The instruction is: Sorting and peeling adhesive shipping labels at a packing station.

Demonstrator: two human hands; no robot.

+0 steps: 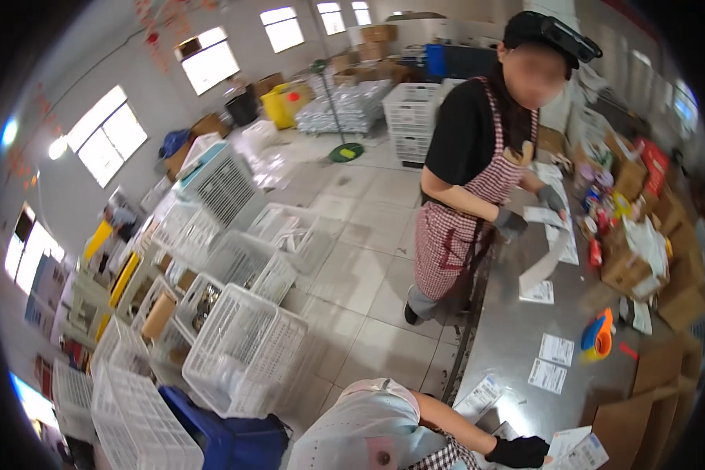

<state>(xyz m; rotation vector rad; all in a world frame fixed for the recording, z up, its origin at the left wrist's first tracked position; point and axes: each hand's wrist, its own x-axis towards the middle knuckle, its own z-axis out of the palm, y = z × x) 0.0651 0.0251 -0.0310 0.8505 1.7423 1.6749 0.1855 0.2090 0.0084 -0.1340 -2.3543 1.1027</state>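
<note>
My left hand (517,452), in a black glove with a bare fingertip showing, reaches from the lower edge over the metal table. Its fingers are drawn together at the edge of white shipping labels (586,453) near the front. Another shipping label (479,397) lies just beyond my forearm, and two more labels (552,362) lie farther along the table. My right hand is out of the picture. Across the table's far end a co-worker (478,188) in a checked apron has grey-gloved hands on a long white strip of labels (546,262).
An orange and blue tape dispenser (598,337) stands on the metal table (509,337). Cardboard boxes (634,262) and small colourful goods line its right side. White plastic crates (243,345) and a blue bin (219,431) crowd the floor at left.
</note>
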